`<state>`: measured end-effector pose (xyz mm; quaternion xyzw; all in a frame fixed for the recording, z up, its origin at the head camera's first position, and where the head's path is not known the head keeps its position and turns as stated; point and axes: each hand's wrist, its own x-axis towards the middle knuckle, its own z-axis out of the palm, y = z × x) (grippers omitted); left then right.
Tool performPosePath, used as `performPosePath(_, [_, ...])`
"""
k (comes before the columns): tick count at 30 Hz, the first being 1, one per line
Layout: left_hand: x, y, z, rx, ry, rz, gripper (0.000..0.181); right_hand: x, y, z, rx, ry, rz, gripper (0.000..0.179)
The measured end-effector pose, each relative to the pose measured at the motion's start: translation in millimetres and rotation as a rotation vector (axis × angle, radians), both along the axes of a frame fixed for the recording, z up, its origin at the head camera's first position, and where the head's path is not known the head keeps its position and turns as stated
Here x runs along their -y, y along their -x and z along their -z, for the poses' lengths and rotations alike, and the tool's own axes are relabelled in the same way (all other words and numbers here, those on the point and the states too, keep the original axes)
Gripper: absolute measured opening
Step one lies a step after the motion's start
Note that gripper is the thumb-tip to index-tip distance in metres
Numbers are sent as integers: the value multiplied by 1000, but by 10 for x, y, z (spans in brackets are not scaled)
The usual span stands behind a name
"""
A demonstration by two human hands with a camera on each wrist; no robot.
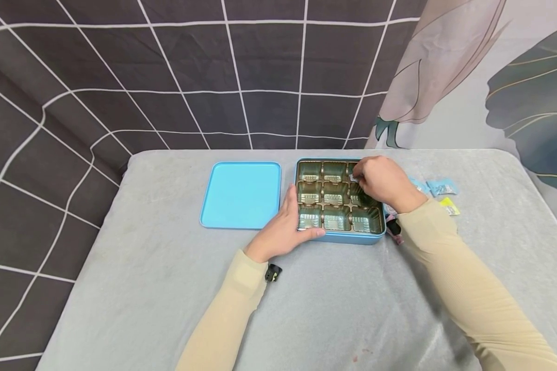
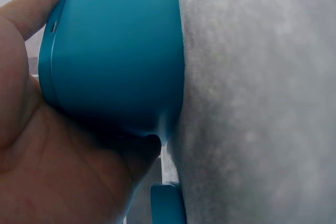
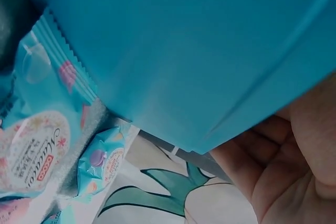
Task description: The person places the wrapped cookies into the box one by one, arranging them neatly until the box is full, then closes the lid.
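Note:
A blue square tin (image 1: 353,238) sits on the table, its gold-toned tray (image 1: 336,193) divided into several compartments. My left hand (image 1: 283,226) steadies the tin's near left corner, fingers straight along the left wall and thumb across the front rim. In the left wrist view the thumb (image 2: 37,3) lies over the tin's edge. My right hand (image 1: 382,180) reaches into the far right compartment and pinches a small pale wrapped packet (image 1: 354,178), mostly hidden by the fingers. The right wrist view shows the tin's side (image 3: 173,51) in front of the curled fingers.
The tin's blue lid (image 1: 241,196) lies flat to the left of it. Right of the tin are wrapped sweets: a blue packet (image 1: 442,186), a yellow packet (image 1: 449,206) and a pink packet (image 1: 396,238), some partly behind my right forearm. A dark checked curtain (image 1: 269,67) hangs behind the table.

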<state>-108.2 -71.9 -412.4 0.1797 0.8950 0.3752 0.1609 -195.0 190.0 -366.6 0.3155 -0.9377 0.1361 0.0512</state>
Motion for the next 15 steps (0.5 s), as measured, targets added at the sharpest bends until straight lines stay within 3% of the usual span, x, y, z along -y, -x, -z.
performPosePath(15, [-5,-5,-13,7,-2,0,121,10,-10,-20,47,10,25,24])
